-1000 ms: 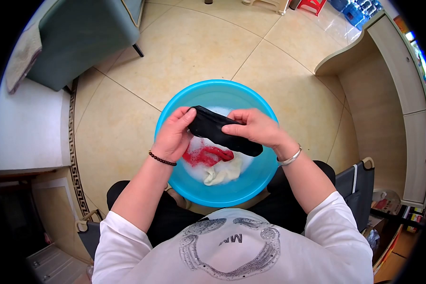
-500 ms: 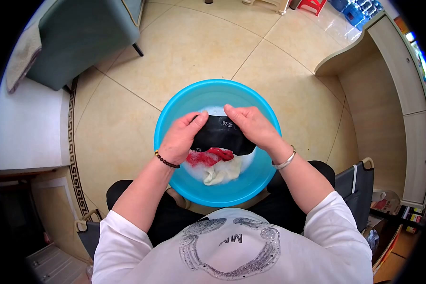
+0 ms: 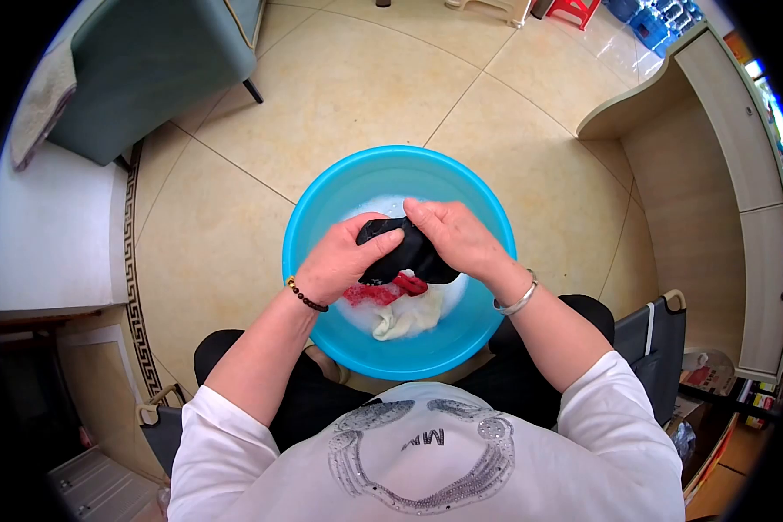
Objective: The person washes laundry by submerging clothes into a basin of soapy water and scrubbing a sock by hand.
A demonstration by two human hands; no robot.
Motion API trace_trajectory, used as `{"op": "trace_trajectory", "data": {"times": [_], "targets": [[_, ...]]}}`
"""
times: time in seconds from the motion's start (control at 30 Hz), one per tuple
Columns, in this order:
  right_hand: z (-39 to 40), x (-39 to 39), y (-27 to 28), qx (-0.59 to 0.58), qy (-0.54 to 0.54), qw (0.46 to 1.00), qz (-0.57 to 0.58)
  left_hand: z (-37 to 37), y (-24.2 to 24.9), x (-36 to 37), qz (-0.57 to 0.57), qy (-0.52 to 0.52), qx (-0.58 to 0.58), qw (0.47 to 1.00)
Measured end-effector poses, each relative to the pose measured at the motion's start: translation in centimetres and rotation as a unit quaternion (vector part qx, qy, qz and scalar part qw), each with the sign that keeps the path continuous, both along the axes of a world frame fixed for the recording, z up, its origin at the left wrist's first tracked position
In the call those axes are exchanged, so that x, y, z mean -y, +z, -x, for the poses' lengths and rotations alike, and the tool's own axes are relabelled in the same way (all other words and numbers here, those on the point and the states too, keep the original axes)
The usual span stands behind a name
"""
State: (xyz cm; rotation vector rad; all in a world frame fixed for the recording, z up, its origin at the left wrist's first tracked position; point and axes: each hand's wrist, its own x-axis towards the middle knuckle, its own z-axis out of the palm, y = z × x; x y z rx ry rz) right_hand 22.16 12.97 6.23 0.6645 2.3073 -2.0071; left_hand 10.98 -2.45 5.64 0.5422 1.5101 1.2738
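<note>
Both hands grip a bunched black cloth garment (image 3: 413, 257) above the blue basin (image 3: 331, 335). My left hand (image 3: 344, 259) is closed on its left part, with the thumb lying over the fabric. On the other side my right hand (image 3: 463, 239) pinches the upper right edge, thumb on top. Below the black cloth, a red cloth (image 3: 370, 294) lies in white suds (image 3: 390, 209). A cream-white cloth (image 3: 409, 315) sits nearer to me in the same foam. The garment's exact kind cannot be made out.
Tiled floor (image 3: 365, 78) surrounds the basin. A grey-green chair (image 3: 161, 78) stands at upper left, and a wooden cabinet (image 3: 696, 165) at right. A red stool (image 3: 574, 10) and blue water bottles (image 3: 657, 26) are at the far right.
The black garment was stretched out flat with its printed lettering showing; now it is bunched. My hands have come closer together, and the left thumb has moved over the fabric.
</note>
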Motion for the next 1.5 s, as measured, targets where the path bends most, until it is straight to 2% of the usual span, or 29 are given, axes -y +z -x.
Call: {"op": "trace_trajectory", "data": {"times": [0.03, 0.1, 0.17, 0.23, 0.3, 0.33, 0.47, 0.5, 0.57, 0.63, 0.67, 0.7, 0.77, 0.93, 1.0, 1.07, 1.2, 1.23, 1.27, 1.3, 1.37, 1.4, 1.43, 1.5], "targets": [[0.0, 0.1, 0.3, 0.010, -0.005, 1.000, 0.008, -0.1, 0.0, -0.1, -0.001, 0.000, 0.000, 1.000], [-0.1, 0.1, 0.5, 0.019, -0.008, 1.000, 0.015, -0.2, -0.3, -0.2, -0.029, 0.042, 0.072, 0.996], [-0.3, 0.3, 0.0, -0.072, 0.036, 0.987, -0.141, -0.1, -0.3, -0.3, -0.014, 0.049, 0.073, 0.996], [-0.4, 0.9, -0.7, -0.089, 0.029, 0.990, -0.104, -0.1, -0.4, -0.3, -0.001, 0.054, 0.072, 0.996], [-0.6, 1.5, -1.0, -0.126, 0.038, 0.965, -0.227, -0.5, -0.9, -0.4, 0.004, 0.046, 0.027, 0.999], [-0.7, 1.7, -1.0, -0.093, 0.049, 0.947, -0.302, -0.5, -1.4, -0.4, 0.003, 0.046, 0.026, 0.999], [-0.9, 2.1, -0.7, -0.041, 0.061, 0.924, -0.376, -1.2, -0.9, -0.5, -0.044, 0.017, -0.098, 0.994], [-0.6, 2.0, -1.2, -0.057, 0.027, 0.934, -0.351, -1.5, -0.4, -0.6, -0.068, 0.019, -0.149, 0.986], [-0.4, 1.4, -1.5, -0.075, -0.008, 0.942, -0.327, -1.6, -0.4, -0.5, -0.072, 0.013, -0.108, 0.992], [-0.4, 0.8, 0.0, -0.028, -0.035, 0.995, -0.085, -1.6, -0.5, -0.5, -0.073, 0.006, -0.064, 0.995], [-0.5, 0.7, 0.1, -0.018, -0.044, 0.998, -0.029, -1.5, -0.5, -0.5, -0.088, 0.026, -0.036, 0.995], [-0.6, 0.2, 0.1, -0.018, -0.045, 0.998, -0.028, -1.4, -0.6, -0.5, -0.103, 0.046, -0.008, 0.994], [-1.0, -0.7, 0.1, -0.020, 0.025, 0.998, 0.057, -0.8, -1.1, -0.2, -0.101, 0.079, 0.015, 0.992], [-1.4, -2.0, 1.3, 0.012, 0.066, 0.996, 0.052, 0.2, -1.7, 0.2, -0.150, 0.155, 0.082, 0.973], [-1.3, -2.1, 0.7, -0.002, 0.035, 0.997, 0.073, 0.8, -1.3, 0.5, -0.144, 0.114, 0.176, 0.967], [-1.3, -2.1, 0.5, -0.023, -0.020, 0.993, 0.111, 0.7, -0.5, 0.5, -0.132, 0.103, 0.189, 0.967], [-0.8, -1.1, 0.0, -0.003, -0.027, 0.988, 0.153, 0.2, -0.4, 0.0, -0.109, 0.062, 0.186, 0.975], [-0.6, -0.6, -0.4, -0.034, -0.030, 0.996, 0.072, 0.1, -0.8, 0.0, -0.107, 0.064, 0.187, 0.974], [-0.4, 0.1, -0.7, -0.065, -0.031, 0.997, -0.011, 0.1, -1.4, 0.0, -0.080, 0.059, 0.118, 0.988], [-0.4, 0.7, -0.6, -0.064, -0.031, 0.997, -0.009, -0.1, -1.7, -0.1, -0.053, 0.052, 0.048, 0.996], [-0.5, 2.2, -0.3, -0.143, 0.018, 0.962, -0.231, -0.7, -2.2, -0.2, -0.068, 0.071, 0.024, 0.995], [-0.5, 2.9, -0.7, -0.139, 0.010, 0.949, -0.282, -0.9, -2.6, -0.2, -0.073, 0.076, 0.040, 0.994], [-0.5, 3.0, -1.0, -0.138, 0.010, 0.950, -0.281, -1.0, -2.9, -0.2, -0.079, 0.081, 0.056, 0.992], [-0.4, 3.1, -1.3, -0.055, 0.021, 0.937, -0.345, -1.4, -2.9, -0.3, -0.083, 0.087, 0.051, 0.991]]}}
